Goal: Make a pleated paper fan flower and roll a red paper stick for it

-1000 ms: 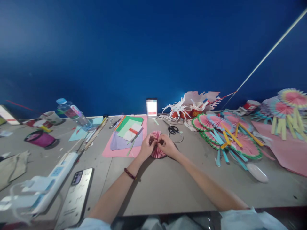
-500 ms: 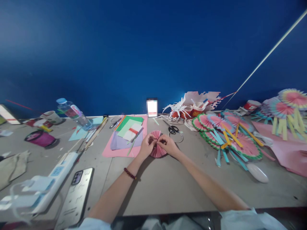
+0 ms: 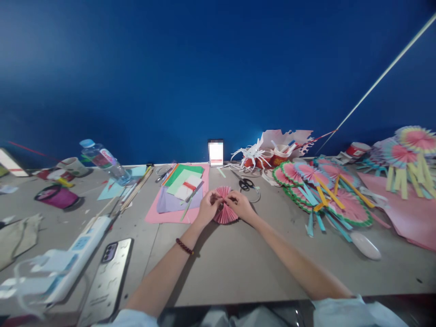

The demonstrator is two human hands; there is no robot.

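A pleated pink paper rosette (image 3: 225, 215) is fanned out into a round shape at the middle of the table. My left hand (image 3: 208, 208) pinches it near its centre from the left side. From the right, my right hand (image 3: 242, 206) also pinches it close to the centre, its fingertips nearly meeting the left ones. The fingers hide the rosette's middle. Just beyond my right hand lie black-handled scissors (image 3: 245, 184). Left of my left hand is a stack of coloured paper, with a purple sheet (image 3: 164, 205) and a green sheet (image 3: 193, 170) showing.
Finished rosettes with ribbon strips (image 3: 350, 206) pile up on the right, beside a white computer mouse (image 3: 365, 245). A phone (image 3: 107, 281), a power strip (image 3: 80, 259) and a water bottle (image 3: 107, 161) are on the left. A lit screen (image 3: 215, 153) leans against the blue wall.
The pink rosette has shifted slightly to the right between my fingers. Both hands keep their pinch in nearly the same place. A hand at the far right edge has gone out of view.
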